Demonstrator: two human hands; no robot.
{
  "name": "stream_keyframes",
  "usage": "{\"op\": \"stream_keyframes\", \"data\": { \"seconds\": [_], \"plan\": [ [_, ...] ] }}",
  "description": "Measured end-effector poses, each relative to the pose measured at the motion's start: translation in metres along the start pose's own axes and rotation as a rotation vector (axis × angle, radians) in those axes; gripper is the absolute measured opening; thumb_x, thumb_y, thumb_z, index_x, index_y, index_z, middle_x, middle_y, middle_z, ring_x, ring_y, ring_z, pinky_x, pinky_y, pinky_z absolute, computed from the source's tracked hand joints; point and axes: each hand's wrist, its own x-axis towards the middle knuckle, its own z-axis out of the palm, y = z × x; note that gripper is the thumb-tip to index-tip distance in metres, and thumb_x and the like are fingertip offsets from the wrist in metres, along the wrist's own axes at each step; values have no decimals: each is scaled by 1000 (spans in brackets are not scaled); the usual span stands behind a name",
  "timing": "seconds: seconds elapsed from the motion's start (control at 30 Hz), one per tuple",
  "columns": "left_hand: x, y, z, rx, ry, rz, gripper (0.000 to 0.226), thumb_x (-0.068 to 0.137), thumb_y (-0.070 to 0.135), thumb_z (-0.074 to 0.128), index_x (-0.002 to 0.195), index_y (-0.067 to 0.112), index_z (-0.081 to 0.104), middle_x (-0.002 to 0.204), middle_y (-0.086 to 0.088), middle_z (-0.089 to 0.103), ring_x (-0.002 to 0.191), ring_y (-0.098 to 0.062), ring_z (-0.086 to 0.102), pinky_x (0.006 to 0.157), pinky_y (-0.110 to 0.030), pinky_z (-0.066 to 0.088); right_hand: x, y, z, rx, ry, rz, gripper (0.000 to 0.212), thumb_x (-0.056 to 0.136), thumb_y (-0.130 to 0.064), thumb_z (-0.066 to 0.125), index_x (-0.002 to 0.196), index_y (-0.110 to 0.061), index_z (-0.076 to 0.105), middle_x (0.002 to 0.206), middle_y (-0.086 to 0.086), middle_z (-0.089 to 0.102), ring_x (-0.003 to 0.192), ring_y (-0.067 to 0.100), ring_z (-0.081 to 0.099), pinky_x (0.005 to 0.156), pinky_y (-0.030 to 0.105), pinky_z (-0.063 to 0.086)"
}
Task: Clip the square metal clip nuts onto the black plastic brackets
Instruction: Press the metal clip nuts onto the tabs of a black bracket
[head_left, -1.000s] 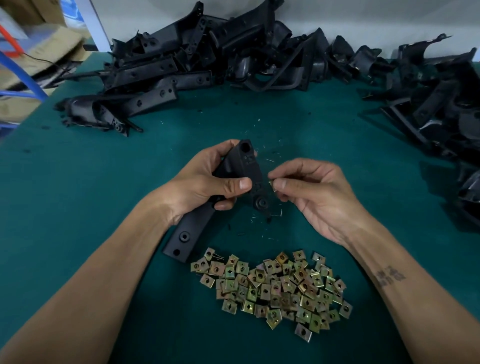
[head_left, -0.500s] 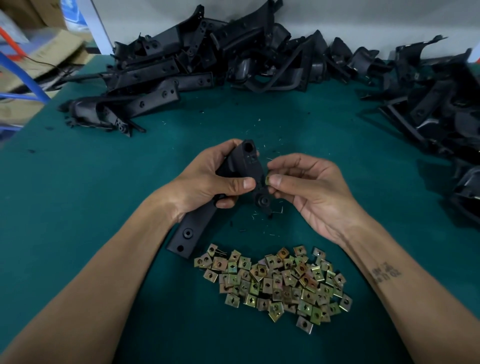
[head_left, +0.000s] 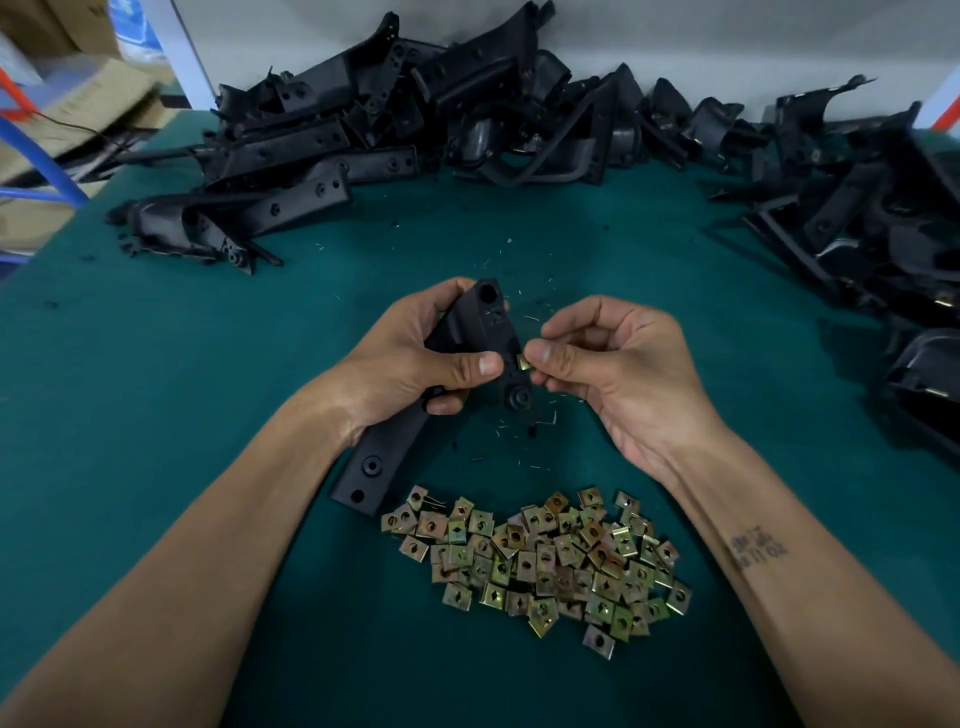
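A green, cloth-like counter (head_left: 156, 395) fills the view. Along its far edge lies a long heap of black plastic brackets (head_left: 395, 119), matte, angular and pierced with round holes; a second heap of brackets (head_left: 872, 208) runs down the right edge. Near the front edge, between the two forearms, a loose pile of clip nuts (head_left: 540, 561) is spread flat: small square folded plates of brassy, yellowish metal, each with a hole in the middle.

Above that pile, near the middle of the counter, the left hand (head_left: 410, 364) grips one long black bracket (head_left: 379, 457), fingers wrapped behind it and thumb pressed across its front. The bracket slants, its lower end just beside the left end of the pile, its upper end sticking up past the fingers. The right hand (head_left: 618, 364) pinches a single clip nut (head_left: 523, 362) between thumb and forefinger, touching the bracket's right edge just beside the left thumb. Tiny metal slivers (head_left: 524, 431) speckle the cloth below the hands.
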Motion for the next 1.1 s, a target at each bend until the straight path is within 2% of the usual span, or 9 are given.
{"op": "stream_keyframes", "data": {
  "seconds": [0.2, 0.33, 0.57, 0.9, 1.1],
  "plan": [
    [0, -2, -2, 0, 7, 6, 44, 80, 8, 76, 116, 5, 51, 79, -1, 62, 47, -8, 44, 38, -19, 37, -1, -3, -3, 3, 60, 44, 31, 61, -5, 83, 87, -2, 65, 74, 13, 73, 62, 22, 71, 56, 24, 57],
    [0, -3, -3, -13, -2, 8, 44, 78, 12, 78, 114, 8, 53, 81, -2, 62, 49, -9, 44, 39, -19, 38, -1, -3, -2, 22, 45, 69, 31, 62, -4, 83, 87, -3, 65, 75, 13, 73, 62, 23, 71, 56, 23, 57],
    [0, -5, -3, -16, -4, 14, 43, 78, 13, 77, 115, 9, 54, 82, -2, 63, 52, -9, 46, 40, -19, 38, -3, -1, 1, -7, 50, 25, 30, 61, -6, 84, 83, -4, 63, 72, 14, 72, 63, 23, 71, 56, 23, 56],
    [-1, -4, -3, -36, -49, 20, 64, 68, 33, 89, 110, 5, 50, 79, -7, 56, 52, -14, 44, 41, -21, 39, -3, 1, 2, 158, -8, 148, 24, 63, -3, 82, 78, -7, 63, 71, 14, 70, 57, 20, 68, 51, 21, 55],
    [0, -3, -3, -8, -78, 13, 66, 67, 34, 89, 109, 3, 49, 78, -8, 56, 54, -14, 47, 41, -21, 39, -3, -3, 3, -34, -2, 116, 30, 58, -5, 84, 77, -7, 60, 65, 11, 67, 54, 21, 66, 52, 24, 55]
  ]
}}
